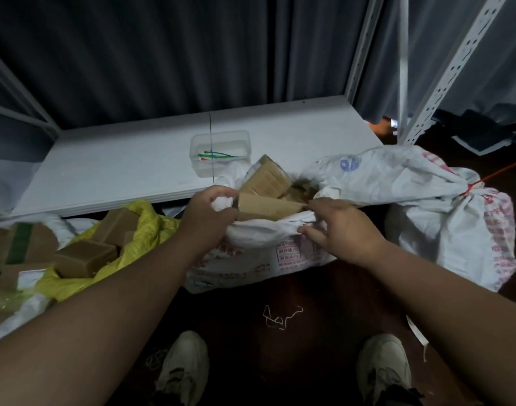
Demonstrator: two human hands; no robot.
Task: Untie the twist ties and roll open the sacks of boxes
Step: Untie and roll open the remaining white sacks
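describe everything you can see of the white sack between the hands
The white sack looks like woven plastic with red print. It sits on the dark floor, mouth open and its rim rolled down into a thick cuff. Brown cardboard boxes stick out of the top. The left hand grips the rim; the right hand pinches it.

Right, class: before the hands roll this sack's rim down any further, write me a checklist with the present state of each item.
1. Left hand grips the rim of the middle sack: ok.
2. Right hand pinches the rim: ok.
3. Middle sack untied: ok.
4. Boxes staying inside: ok.
5. Right sack untied: not ok, red tie on.
6. Yellow sack open: ok.
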